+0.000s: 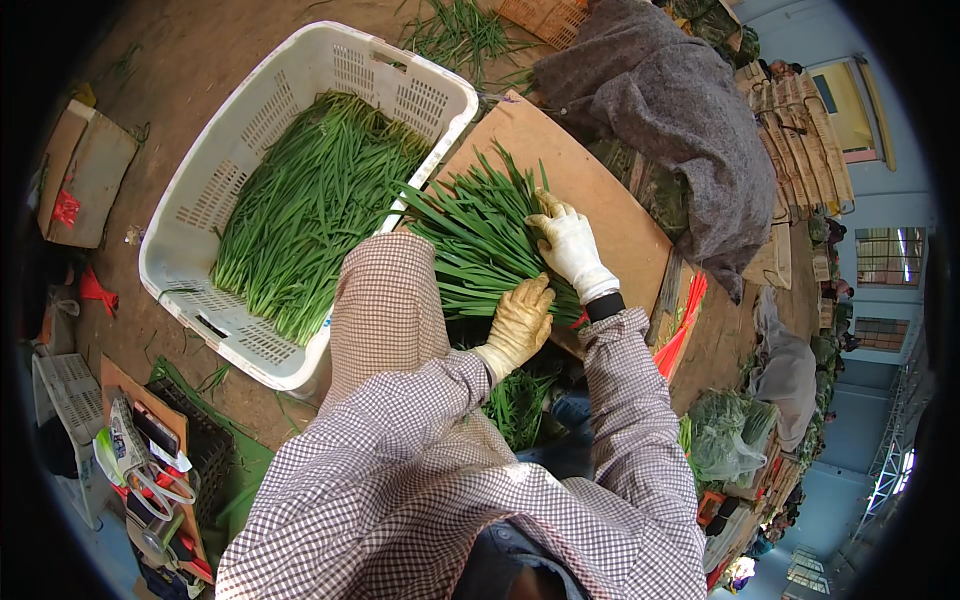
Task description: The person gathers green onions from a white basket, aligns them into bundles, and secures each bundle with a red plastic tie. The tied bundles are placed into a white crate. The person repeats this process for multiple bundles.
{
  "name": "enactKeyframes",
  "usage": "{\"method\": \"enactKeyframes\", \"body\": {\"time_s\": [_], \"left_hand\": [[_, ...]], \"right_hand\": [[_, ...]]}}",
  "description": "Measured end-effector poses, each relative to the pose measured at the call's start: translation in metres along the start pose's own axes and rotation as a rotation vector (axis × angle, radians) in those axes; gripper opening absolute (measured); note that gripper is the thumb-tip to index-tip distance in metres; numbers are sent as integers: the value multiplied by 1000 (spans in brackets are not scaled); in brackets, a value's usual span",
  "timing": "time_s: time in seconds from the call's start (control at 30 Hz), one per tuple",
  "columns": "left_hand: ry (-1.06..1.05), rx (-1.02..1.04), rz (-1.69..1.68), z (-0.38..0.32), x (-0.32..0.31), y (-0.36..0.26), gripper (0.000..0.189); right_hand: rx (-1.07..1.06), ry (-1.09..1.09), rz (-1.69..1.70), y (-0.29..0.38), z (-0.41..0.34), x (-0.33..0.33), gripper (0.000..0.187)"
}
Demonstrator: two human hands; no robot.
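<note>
A bunch of long green leaves, probably garlic chives [487, 236], lies over the near edge of a tan board [615, 202]. My left hand [520, 324], in a yellowed glove, is closed around the near side of the bunch. Above it, my right hand [571, 244], in a white glove stained at the fingertips, has curled fingers touching the right edge of the leaves. Whether those fingers pinch any leaf is unclear. A bit of red tie [579, 321] shows beside the bunch under my right wrist. Left of my knee, a white plastic basket [199, 199] holds more loose greens [322, 217].
Red tie strips [681, 326] lie at the board's right end. A grey blanket [660, 112] covers produce beyond it. Loose leaves [461, 37] lie on the floor. More greens [521, 405] sit below my hands. A small stand with a phone [156, 429] is lower left.
</note>
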State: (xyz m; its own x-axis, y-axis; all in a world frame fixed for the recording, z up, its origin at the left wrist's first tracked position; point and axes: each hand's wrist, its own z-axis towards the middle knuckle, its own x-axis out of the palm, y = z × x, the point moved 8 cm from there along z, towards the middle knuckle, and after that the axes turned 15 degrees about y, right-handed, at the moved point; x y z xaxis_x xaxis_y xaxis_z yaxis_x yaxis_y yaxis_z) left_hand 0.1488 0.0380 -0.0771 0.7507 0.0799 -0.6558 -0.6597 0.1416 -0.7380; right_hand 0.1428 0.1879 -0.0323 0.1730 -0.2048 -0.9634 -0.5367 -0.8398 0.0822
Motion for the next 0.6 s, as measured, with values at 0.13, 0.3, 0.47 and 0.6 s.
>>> {"method": "enactKeyframes", "body": {"time_s": [0.13,0.3,0.47,0.6], "left_hand": [[-8,0,-15,0,0,0,48],[13,-5,-20,0,3,2,49],[52,-15,-15,0,6,3,50],[39,-16,-16,-1,4,2,50]], "right_hand": [[7,34,-5,-1,5,2,46],[7,-57,-14,2,7,-3,30],[67,-42,-145,-8,13,9,28],[151,-186,-7,-24,21,4,19]]}}
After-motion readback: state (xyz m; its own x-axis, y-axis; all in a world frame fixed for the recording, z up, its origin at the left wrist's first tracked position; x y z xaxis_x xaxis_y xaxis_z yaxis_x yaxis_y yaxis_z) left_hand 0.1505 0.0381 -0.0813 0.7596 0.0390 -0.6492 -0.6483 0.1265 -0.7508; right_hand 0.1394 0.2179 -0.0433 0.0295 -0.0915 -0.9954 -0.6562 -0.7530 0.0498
